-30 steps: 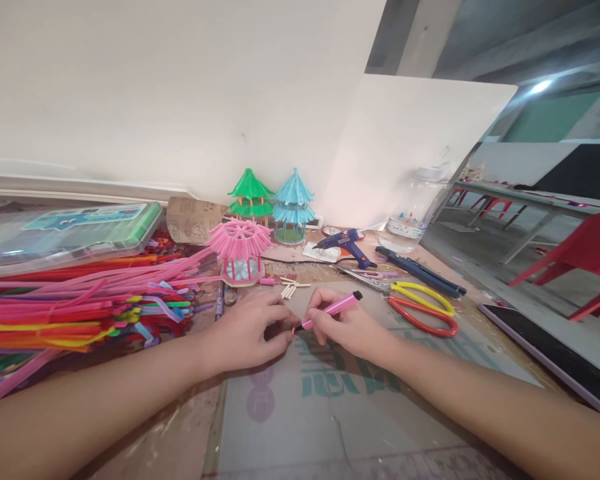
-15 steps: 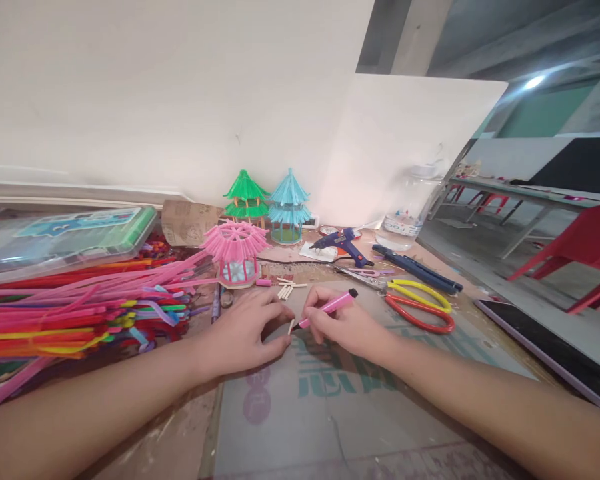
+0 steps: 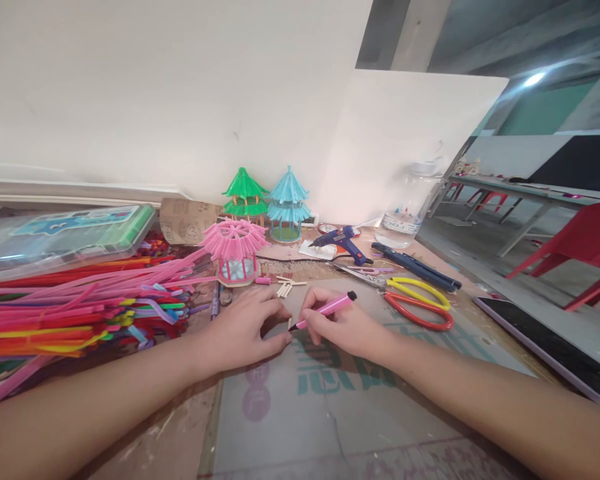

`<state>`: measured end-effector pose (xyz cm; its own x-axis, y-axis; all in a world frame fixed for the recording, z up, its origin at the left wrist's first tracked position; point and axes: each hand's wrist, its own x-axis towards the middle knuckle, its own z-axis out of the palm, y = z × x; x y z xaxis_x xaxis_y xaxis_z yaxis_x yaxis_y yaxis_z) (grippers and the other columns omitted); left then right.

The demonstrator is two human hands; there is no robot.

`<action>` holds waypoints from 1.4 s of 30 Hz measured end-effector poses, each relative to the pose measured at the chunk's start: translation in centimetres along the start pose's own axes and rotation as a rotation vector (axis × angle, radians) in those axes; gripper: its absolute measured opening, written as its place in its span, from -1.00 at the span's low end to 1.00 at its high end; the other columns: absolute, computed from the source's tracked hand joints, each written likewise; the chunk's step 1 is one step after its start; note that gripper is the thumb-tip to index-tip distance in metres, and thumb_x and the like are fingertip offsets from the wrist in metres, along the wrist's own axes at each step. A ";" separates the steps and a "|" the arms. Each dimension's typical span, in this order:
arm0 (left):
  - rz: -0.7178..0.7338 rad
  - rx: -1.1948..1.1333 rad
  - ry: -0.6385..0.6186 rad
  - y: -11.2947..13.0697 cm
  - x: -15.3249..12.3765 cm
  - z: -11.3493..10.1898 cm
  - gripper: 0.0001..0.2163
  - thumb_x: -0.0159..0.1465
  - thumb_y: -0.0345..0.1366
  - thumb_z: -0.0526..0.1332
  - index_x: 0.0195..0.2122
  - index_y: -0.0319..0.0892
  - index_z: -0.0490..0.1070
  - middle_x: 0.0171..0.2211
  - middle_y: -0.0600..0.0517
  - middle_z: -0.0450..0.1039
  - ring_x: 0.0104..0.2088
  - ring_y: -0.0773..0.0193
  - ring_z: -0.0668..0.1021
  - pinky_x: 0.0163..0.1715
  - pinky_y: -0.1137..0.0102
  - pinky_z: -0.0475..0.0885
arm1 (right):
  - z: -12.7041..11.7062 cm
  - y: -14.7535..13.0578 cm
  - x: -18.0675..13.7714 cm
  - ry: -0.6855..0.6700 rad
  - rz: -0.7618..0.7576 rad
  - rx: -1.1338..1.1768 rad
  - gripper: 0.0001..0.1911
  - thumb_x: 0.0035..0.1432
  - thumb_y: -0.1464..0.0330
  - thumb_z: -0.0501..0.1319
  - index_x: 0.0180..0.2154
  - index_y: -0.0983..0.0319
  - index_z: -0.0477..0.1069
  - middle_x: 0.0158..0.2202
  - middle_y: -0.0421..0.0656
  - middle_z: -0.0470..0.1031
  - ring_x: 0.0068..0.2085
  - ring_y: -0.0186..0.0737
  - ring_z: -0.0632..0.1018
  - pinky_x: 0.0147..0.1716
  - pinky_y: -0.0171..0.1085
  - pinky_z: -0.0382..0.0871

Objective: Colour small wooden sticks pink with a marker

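My right hand is closed around a pink marker, whose dark tip points left. That tip meets a short wooden stick, which stands between the thumb and forefinger of my left hand. Just beyond my fingers lie several pale wooden sticks and a pink pen cap. Behind them stands a small pink pavilion model with a fringed roof. Farther back are a green pavilion model and a light blue one.
Bundled pipe cleaners and a clear plastic case fill the left side. Toward the right lie a glue gun, scissors with yellow and red handles, dark blue pliers and a phone. A clear bottle stands behind.
The marker's tip has shifted slightly left and up against the stick, and less of the stick shows now. My left hand keeps its place; the view has tilted very slightly.
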<state>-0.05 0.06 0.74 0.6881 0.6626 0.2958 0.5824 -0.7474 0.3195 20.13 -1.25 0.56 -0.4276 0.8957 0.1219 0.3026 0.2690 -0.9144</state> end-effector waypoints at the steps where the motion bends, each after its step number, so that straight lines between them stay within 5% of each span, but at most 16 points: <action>1: 0.000 0.001 0.000 0.0 0.0 0.0 -0.90 0.19 -0.30 0.22 -0.29 -0.18 0.41 -0.28 0.00 0.37 -0.19 0.14 0.44 -0.20 0.28 0.32 | 0.0 0.1 0.0 -0.009 0.002 0.003 -0.89 0.11 0.33 0.09 -0.45 0.17 0.21 -0.67 -0.34 0.31 -0.61 -0.36 0.32 -0.55 -0.35 0.18; 8: 0.012 0.011 0.006 -0.1 -0.1 0.1 -0.90 0.22 -0.27 0.20 -0.30 -0.17 0.41 -0.27 0.00 0.38 -0.18 0.13 0.43 -0.18 0.27 0.32 | 0.0 0.3 0.3 0.091 -0.012 -0.041 -0.90 0.10 0.36 0.08 -0.45 0.17 0.21 -0.66 -0.34 0.30 -0.58 -0.36 0.34 -0.52 -0.34 0.20; 26: 0.054 0.106 -0.020 0.2 0.0 -0.3 -0.87 0.25 -0.23 0.16 -0.35 -0.18 0.38 -0.31 -0.01 0.36 -0.23 0.16 0.43 -0.26 0.29 0.31 | 0.0 0.2 0.1 -0.009 -0.010 0.020 -0.89 0.12 0.35 0.08 -0.45 0.17 0.20 -0.70 -0.36 0.31 -0.63 -0.37 0.30 -0.58 -0.37 0.15; 33: 0.053 0.102 -0.012 0.2 0.0 -0.3 -0.86 0.25 -0.23 0.16 -0.33 -0.19 0.41 -0.31 -0.01 0.37 -0.23 0.16 0.44 -0.24 0.29 0.33 | 0.0 0.1 0.4 0.115 0.004 -0.041 -0.88 0.13 0.37 0.11 -0.46 0.18 0.23 -0.67 -0.34 0.30 -0.58 -0.36 0.34 -0.52 -0.35 0.20; 42: 0.096 0.195 -0.018 0.5 0.0 -0.6 -0.82 0.28 -0.22 0.14 -0.35 -0.19 0.45 -0.35 -0.02 0.37 -0.27 0.15 0.46 -0.25 0.29 0.33 | 0.0 0.0 0.2 0.062 0.006 -0.011 -0.88 0.13 0.40 0.09 -0.46 0.18 0.22 -0.66 -0.34 0.31 -0.58 -0.36 0.36 -0.51 -0.35 0.22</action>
<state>-0.03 -0.35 1.44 0.7508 0.5887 0.2995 0.5857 -0.8030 0.1100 20.01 -1.05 0.58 -0.3727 0.9172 0.1406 0.3148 0.2675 -0.9107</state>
